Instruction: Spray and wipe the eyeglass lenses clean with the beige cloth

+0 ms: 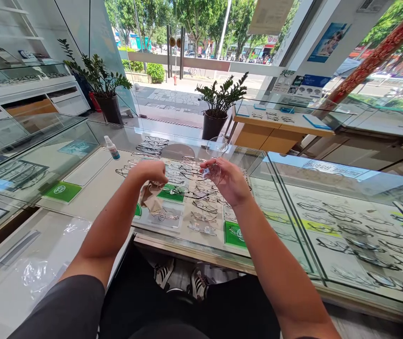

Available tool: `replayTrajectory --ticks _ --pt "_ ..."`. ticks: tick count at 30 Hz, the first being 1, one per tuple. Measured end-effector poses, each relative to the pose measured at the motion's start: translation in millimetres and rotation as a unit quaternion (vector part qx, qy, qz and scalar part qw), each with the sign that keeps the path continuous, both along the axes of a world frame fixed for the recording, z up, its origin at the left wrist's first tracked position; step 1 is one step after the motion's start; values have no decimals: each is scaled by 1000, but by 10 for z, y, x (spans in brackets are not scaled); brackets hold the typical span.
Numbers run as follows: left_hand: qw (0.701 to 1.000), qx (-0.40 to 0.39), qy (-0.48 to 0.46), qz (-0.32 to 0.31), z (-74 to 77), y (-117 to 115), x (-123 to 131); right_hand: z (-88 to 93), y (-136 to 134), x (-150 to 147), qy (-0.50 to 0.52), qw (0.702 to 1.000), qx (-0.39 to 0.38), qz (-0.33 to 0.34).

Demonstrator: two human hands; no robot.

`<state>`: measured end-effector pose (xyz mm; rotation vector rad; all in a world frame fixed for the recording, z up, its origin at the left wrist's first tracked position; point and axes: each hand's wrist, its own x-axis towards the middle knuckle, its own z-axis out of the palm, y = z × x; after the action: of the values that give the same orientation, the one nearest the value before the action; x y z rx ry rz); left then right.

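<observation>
My left hand is closed on a beige cloth, which hangs down over the glass counter. My right hand is raised a little above the counter, its fingers pinched on a pair of thin-framed glasses with round clear lenses. The two hands are apart. Below and around them, many pairs of glasses lie in rows on the glass counter. A green card lies near the front edge, by my right forearm.
A spray bottle stands at the back left of the counter. A green-ended tray lies left. More glasses fill the right case. Beyond the counter are two potted plants and a wooden display table.
</observation>
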<state>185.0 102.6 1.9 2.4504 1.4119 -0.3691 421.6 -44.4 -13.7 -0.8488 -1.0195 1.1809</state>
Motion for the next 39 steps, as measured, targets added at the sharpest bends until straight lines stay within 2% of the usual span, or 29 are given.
replayTrajectory --ticks 3,6,11,13,16,18,21,24,26,29,33,35,39 --pt "993 -15 -118 -8 104 82 -116 -4 1 -3 14 1000 4 6" --pt "962 -9 -271 9 142 198 -206 -1 -4 -11 16 1000 1 7" --pt "894 -85 -434 69 149 247 -205 7 -16 -28 3 1000 1 7" --pt "856 -115 -492 107 158 212 -158 6 -13 -34 7 1000 0 13" --pt "802 -116 -562 168 160 155 -78 0 -2 -40 14 1000 -1 20" --pt "788 -68 -582 190 145 131 -37 -5 5 -40 18 1000 0 23" --pt "804 4 -569 173 112 108 -3 -11 9 -39 26 999 2 28" --pt "815 -61 -550 173 88 91 13 -14 9 -40 28 999 0 28" --pt "796 -113 -561 195 82 86 25 -16 10 -42 24 999 -1 28" --pt "764 -151 -592 209 90 90 43 -17 11 -41 18 999 0 28" --pt "756 -172 -582 244 116 104 38 -17 14 -36 16 999 8 29" --pt "755 -191 -581 237 123 105 20 -17 15 -34 18 999 11 31" --pt "743 -210 -609 182 135 83 -14 -16 17 -36 29 999 13 32"
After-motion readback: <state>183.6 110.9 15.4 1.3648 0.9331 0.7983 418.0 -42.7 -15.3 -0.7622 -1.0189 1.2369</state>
